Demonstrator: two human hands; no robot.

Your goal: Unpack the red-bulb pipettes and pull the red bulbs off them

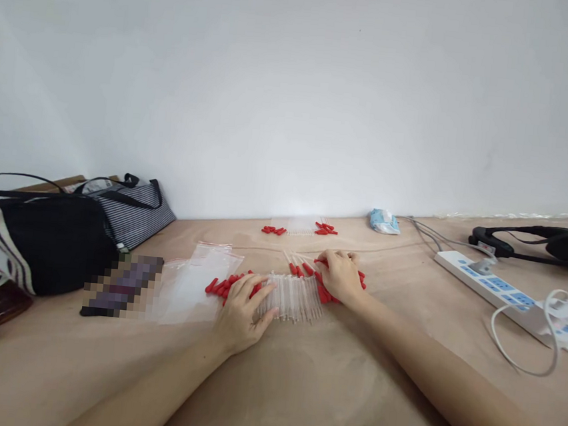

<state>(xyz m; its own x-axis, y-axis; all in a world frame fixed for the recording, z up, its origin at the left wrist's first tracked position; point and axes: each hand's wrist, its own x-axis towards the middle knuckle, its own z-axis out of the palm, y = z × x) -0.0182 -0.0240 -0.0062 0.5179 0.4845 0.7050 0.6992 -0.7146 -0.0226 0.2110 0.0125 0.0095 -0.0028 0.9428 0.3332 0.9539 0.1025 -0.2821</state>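
A row of clear thin tubes with red caps (293, 295) lies on the tan table (297, 388). My left hand (242, 309) rests flat on the row's left end, fingers stretched over the red caps there. My right hand (341, 275) lies on the right end, fingers curled down over the red caps; what it grips, if anything, is hidden. A smaller bunch of the same tubes (300, 228) lies farther back near the wall. Clear zip bags (192, 281) lie just left of my left hand.
A black bag (54, 244) and a striped bag (134, 208) stand at the left, with a blurred dark object (121, 286) in front. A white power strip (507, 295) with cables, a black headset (552, 245) and a blue packet (383, 221) lie at the right.
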